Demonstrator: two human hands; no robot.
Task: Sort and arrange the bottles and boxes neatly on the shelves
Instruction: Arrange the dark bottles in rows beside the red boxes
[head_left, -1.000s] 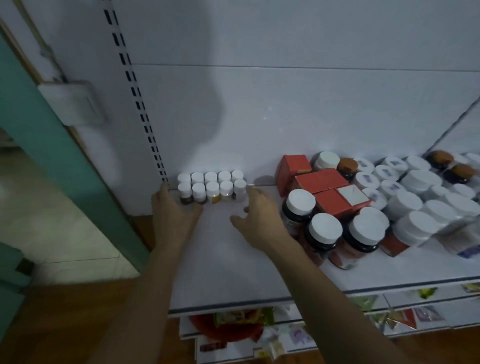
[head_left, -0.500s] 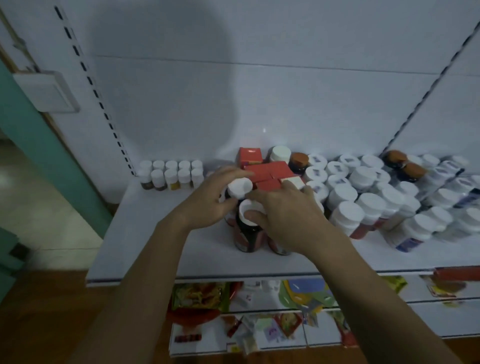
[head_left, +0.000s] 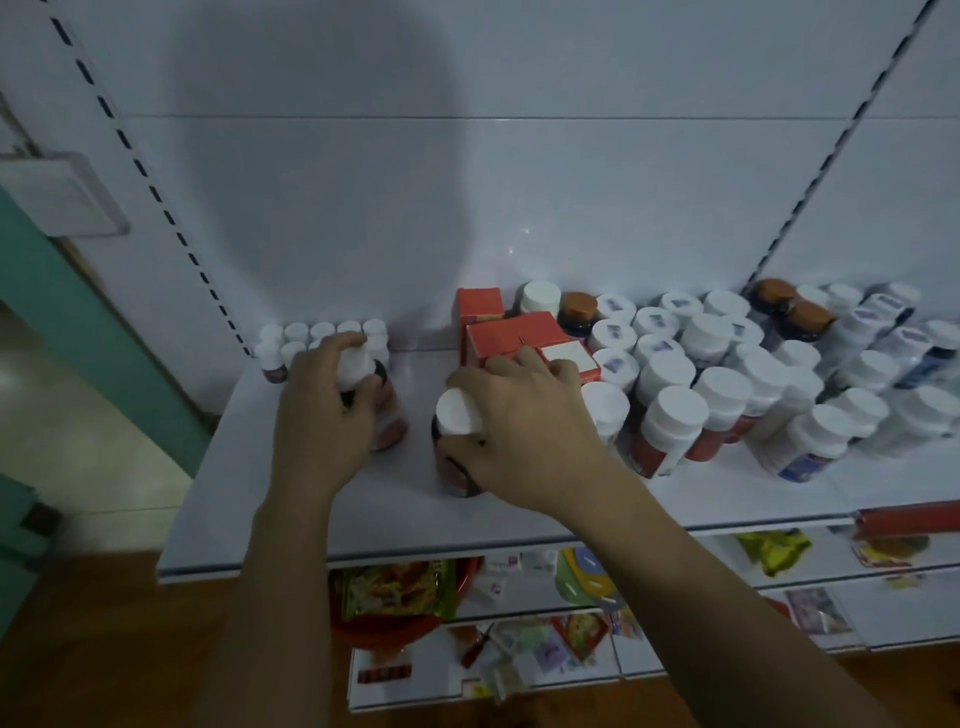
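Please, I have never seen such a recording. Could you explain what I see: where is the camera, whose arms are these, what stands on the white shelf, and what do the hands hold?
There is no machine here. A person wears one camera on the head, looking forward and down, so both arms are the person's own. The white shelf carries a tidy double row of small bottles at the back left, red boxes in the middle, and a crowd of white-capped bottles on the right. The left hand grips a dark bottle near its white cap. The right hand grips a second dark bottle from above, fingers curled over its cap. Whether they are lifted off the shelf I cannot tell. Lower shelves below hold colourful packets.
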